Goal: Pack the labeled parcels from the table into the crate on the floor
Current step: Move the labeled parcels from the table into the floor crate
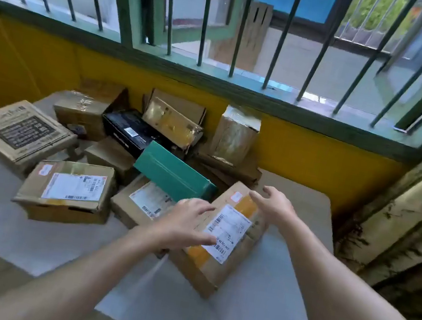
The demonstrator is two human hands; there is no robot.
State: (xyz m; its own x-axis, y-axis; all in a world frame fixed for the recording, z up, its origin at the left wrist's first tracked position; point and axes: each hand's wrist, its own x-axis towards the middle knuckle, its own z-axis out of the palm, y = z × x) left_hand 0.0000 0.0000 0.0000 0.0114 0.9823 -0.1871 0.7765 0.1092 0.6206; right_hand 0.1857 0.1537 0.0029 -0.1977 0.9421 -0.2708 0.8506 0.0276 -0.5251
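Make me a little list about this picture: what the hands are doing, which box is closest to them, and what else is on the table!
left hand: open, fingers spread, over the nearest parcel, holding nothing
right hand: open, above that parcel's far end
nearest parcel: brown box, white label, orange tape
green box: lying tilted on other boxes
black box: behind the green one
table: pale top, many parcels piled near the yellow wall
crate: not in view

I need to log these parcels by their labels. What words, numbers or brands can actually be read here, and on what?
No text is legible.
Nearest parcel: white label, barcodes, too blurred.
Left parcel: white label, barcodes, too small.
Middle parcel: partly hidden label, unreadable.
Black box: small sticker, blurred.
Far-left box: dark printed panel, unreadable.
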